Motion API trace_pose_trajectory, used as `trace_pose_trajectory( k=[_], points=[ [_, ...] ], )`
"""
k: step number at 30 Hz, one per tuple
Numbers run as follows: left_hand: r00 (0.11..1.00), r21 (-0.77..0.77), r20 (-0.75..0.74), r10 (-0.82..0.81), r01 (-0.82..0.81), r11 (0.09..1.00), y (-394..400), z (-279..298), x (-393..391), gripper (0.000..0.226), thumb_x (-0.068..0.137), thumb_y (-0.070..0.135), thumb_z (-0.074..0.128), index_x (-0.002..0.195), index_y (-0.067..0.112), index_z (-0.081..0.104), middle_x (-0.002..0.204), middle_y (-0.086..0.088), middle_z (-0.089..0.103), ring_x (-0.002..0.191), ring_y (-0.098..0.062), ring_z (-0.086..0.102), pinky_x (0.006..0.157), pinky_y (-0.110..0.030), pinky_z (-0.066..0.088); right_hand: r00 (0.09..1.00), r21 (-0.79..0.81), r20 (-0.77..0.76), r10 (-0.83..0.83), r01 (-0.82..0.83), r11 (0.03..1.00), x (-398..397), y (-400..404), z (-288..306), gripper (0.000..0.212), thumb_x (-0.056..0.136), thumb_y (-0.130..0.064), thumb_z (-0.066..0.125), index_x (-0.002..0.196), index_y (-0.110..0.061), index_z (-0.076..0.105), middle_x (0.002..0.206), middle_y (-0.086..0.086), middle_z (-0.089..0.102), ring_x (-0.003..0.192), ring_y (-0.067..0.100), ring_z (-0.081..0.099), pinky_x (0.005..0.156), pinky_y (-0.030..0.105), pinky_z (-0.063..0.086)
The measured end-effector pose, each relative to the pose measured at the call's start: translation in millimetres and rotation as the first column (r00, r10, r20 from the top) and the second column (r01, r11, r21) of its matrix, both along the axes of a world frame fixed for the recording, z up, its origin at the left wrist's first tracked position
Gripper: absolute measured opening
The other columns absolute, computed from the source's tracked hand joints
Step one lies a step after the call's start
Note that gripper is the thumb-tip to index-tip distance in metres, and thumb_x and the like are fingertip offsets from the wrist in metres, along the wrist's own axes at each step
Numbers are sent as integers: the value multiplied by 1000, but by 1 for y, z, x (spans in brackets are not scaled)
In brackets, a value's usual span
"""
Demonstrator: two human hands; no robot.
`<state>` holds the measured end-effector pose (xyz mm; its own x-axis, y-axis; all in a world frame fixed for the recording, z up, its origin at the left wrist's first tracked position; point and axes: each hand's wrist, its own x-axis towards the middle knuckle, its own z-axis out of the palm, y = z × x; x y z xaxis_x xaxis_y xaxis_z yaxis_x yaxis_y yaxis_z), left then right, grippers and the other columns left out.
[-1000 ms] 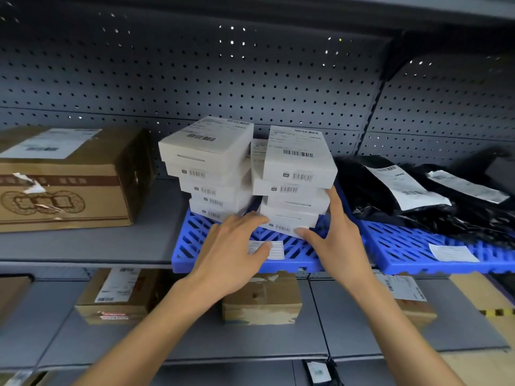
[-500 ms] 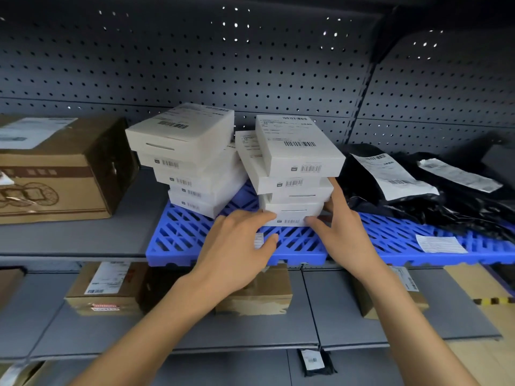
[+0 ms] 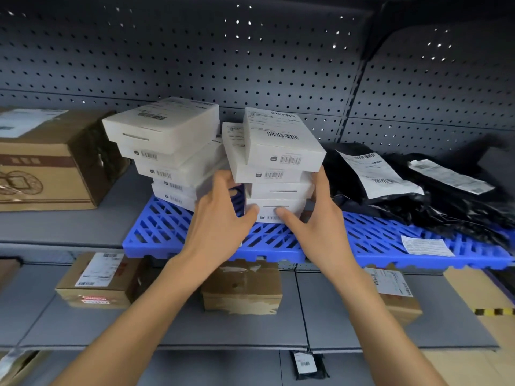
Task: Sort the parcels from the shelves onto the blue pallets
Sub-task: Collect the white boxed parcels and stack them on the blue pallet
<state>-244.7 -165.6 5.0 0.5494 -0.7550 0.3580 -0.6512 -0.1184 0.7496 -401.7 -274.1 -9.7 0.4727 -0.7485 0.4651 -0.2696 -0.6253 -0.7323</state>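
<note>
Both hands hold the right stack of flat white cardboard boxes (image 3: 278, 174), which stands on the blue plastic lattice pallet (image 3: 172, 235) on the grey metal shelf (image 3: 69, 227). The left hand (image 3: 220, 215) has its fingers curled round the stack's left side, with the thumb pressed on the front face of the bottom box. The right hand (image 3: 315, 218) grips the right side in the same way, fingers behind the edge and thumb on the front.

This stack has four boxes. The long axis of each box runs from the front of the pallet toward the perforated back wall (image 3: 250, 65), and the short barcode ends point to the front. The top two boxes are shifted a little against the lower two.

Just to the left on the pallet stands a second stack of white boxes (image 3: 167, 151), turned slightly. Right of the pallet's middle lie black plastic mailer bags (image 3: 418, 201) with white labels. Left of the pallet a brown cardboard carton (image 3: 50, 162) stands on the shelf.
</note>
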Motion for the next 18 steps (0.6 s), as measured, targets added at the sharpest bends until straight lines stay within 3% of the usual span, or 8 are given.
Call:
trace_pose_trajectory(
  k=[4, 8, 14, 18],
  points=[
    [985, -120, -172, -13, -8, 993, -1, -3, -2, 75, 79, 32, 82, 131, 34, 28, 133, 11, 56, 117, 1, 58, 100, -35, 53, 1000, -47, 18, -11, 12, 999, 4, 5, 2, 108, 85, -30, 79, 158, -42, 0, 149, -20, 47, 126, 10, 56, 93, 27, 52],
    [976, -187, -186, -110, 74, 979, -1, 4, -5, 99, 73, 33, 88, 149, 39, 24, 141, 23, 52, 121, 5, 57, 102, -33, 52, 999, -39, 45, -24, 25, 999, 6, 10, 4, 110, 84, -38, 79, 157, -44, -3, 146, -18, 51, 124, 12, 58, 92, 41, 55],
    [974, -200, -166, -157, 122, 972, -9, 4, -7, 93, 74, 31, 86, 145, 42, 27, 138, 31, 50, 127, -1, 54, 104, -38, 51, 997, -22, 74, -17, 18, 1000, 7, 14, 6, 107, 86, -38, 76, 157, -44, -4, 142, -17, 55, 122, 15, 60, 93, 44, 55],
    [968, -192, -155, -195, 164, 968, -15, 5, -7, 86, 78, 28, 82, 144, 45, 30, 130, 40, 50, 125, 15, 46, 102, -20, 45, 995, -27, 89, -35, 37, 999, 7, 16, 7, 106, 87, -35, 74, 157, -45, -5, 138, -19, 57, 113, 14, 64, 86, 42, 57]
  ],
)
